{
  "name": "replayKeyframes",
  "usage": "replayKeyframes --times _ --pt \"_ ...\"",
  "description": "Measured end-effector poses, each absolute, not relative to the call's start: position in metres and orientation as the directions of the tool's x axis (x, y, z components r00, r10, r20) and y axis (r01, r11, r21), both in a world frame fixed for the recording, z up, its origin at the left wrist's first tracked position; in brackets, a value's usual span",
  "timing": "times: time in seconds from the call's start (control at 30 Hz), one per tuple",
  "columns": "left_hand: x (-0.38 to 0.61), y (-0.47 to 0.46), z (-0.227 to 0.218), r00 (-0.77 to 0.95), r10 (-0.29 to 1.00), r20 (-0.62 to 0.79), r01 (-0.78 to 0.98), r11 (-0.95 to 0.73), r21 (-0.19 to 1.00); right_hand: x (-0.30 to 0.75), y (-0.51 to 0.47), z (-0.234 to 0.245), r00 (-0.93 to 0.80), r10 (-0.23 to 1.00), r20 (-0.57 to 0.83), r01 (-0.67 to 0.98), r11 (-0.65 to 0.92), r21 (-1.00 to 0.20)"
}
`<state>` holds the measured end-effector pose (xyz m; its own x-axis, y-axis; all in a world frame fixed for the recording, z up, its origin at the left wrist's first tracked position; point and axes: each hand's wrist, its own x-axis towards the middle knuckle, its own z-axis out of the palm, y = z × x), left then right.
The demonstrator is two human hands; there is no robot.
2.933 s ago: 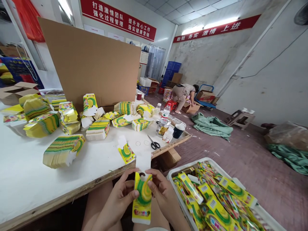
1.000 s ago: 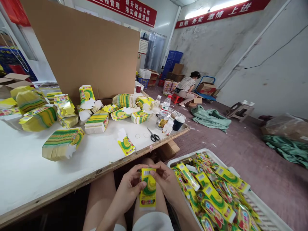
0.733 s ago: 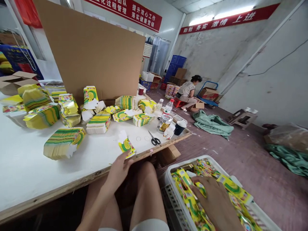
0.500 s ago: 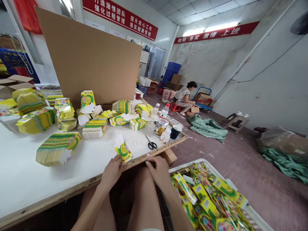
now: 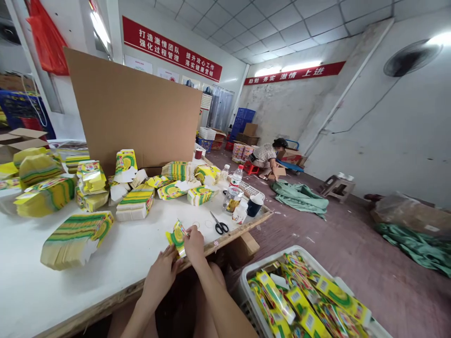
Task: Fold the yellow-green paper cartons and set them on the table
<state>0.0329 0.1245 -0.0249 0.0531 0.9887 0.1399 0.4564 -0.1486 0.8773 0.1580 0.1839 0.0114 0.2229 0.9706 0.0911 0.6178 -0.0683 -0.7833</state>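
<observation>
A small yellow-and-green carton stands tilted at the near edge of the white table, with flaps sticking up at its top. My right hand pinches its right side, fingers closed. Against its lower left side, my left hand holds it with bent fingers, thumb toward the table edge. Black-handled scissors lie just right of my right hand. To the left, a fanned stack of flat cartons rests on the table. What is inside the carton, if anything, cannot be seen.
A white plastic basket full of yellow packs stands low at my right. Near the table's right corner are a dark cup, a clear jar and bottles. A cardboard sheet rises behind more carton stacks. Farther off, a person bends over a box.
My right hand has come from the table edge over my leg up to the carton and taken hold of it. The carton is now tipped more upright. The view has tilted upward.
</observation>
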Motion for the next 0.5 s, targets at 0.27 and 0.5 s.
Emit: replayKeyframes --times 0.27,0.5 --pt "0.030 0.100 0.001 -0.019 0.999 0.038 -0.138 -0.040 0.990 0.171 0.111 0.016 0.149 0.988 0.044 0.082 0.032 -0.996" --pt "0.048 0.062 0.028 0.267 0.962 -0.064 -0.700 0.239 0.673 0.181 0.059 0.025 0.097 0.995 -0.004 -0.225 0.018 -0.974"
